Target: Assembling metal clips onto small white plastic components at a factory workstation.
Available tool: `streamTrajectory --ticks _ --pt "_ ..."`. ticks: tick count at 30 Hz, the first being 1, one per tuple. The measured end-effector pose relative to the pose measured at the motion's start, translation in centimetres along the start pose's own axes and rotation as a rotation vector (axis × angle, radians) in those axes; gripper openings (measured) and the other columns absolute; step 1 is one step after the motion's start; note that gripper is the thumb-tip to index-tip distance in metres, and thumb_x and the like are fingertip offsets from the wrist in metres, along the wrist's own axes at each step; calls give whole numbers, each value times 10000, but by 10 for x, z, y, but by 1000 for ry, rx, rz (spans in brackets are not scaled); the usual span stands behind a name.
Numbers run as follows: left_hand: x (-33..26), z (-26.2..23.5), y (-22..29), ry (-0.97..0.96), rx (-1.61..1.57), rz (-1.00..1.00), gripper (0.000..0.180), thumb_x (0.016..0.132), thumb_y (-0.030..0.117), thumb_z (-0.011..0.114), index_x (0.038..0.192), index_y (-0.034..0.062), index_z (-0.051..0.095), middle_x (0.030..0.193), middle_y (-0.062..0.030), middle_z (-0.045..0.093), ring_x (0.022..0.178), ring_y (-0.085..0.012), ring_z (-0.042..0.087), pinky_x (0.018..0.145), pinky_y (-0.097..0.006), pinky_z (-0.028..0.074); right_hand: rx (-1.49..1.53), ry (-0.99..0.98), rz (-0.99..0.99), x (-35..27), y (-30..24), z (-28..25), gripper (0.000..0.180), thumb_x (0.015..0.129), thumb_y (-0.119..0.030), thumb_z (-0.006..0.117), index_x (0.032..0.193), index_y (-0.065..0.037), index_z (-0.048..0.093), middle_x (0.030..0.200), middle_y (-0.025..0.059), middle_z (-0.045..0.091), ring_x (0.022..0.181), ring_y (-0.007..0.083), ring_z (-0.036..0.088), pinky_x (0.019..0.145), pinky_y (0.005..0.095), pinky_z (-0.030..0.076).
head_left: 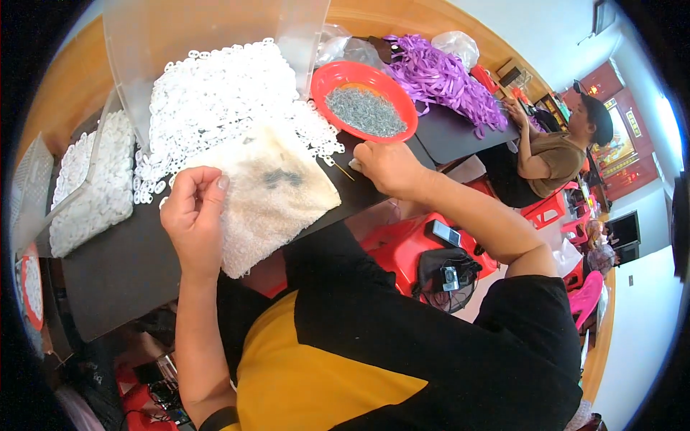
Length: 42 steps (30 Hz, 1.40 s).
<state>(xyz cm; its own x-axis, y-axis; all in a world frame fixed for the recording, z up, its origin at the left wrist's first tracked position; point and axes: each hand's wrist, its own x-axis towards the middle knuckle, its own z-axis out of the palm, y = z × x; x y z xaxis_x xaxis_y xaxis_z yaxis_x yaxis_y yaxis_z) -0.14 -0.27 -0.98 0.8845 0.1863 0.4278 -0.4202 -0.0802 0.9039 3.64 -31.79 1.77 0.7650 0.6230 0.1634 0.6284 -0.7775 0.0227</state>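
My left hand (194,219) is closed, thumb against the curled fingers, at the left edge of a stained white cloth (284,208). Whatever its fingertips pinch is too small to make out. At the cloth's right, over the table's front edge, my right hand (392,170) is closed in a pinch on a small white piece (354,164). A thin brass-coloured pin (344,170) shows beside those fingertips; I cannot tell whether it is held. Beyond the cloth lies a large heap of white oval plastic pieces (223,93), spilling from a clear plastic bin (215,21).
A red bowl (327,75) of small clear-grey pieces stands behind my right hand. Purple straps (445,79) are piled farther right, near a seated person (557,151). More white pieces fill a clear box (93,187) at left. A red stool (402,251) holds devices.
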Motion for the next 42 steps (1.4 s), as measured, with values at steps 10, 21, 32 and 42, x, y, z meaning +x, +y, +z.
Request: streamTrajectory --ticks 10,21,32,42 --pt "0 -1 8 -36 81 22 30 868 -13 631 887 -21 609 749 17 576 648 -34 481 587 -175 398 55 -221 -21 20 13 -10 196 860 -197 584 799 -31 499 747 169 571 728 401 578 605 508 439" --pt "-1 1 10 -59 134 94 38 863 -10 637 876 -20 603 708 13 568 618 -38 483 564 -184 403 24 -128 -47 20 5 -2 202 835 -224 600 792 -33 548 734 170 611 709 388 612 606 484 477" --pt "-1 2 7 -50 97 71 39 863 -4 640 872 -18 604 711 7 581 619 -45 503 564 -189 414 488 -90 68 13 26 -2 216 926 -203 553 861 1 576 701 151 530 644 294 526 634 379 434" --pt "0 1 10 -55 115 81 47 874 2 635 853 -16 597 690 23 545 607 -41 456 542 -196 387 722 -220 275 17 21 -15 233 945 -206 560 842 -2 601 643 14 508 591 96 483 541 268 401"
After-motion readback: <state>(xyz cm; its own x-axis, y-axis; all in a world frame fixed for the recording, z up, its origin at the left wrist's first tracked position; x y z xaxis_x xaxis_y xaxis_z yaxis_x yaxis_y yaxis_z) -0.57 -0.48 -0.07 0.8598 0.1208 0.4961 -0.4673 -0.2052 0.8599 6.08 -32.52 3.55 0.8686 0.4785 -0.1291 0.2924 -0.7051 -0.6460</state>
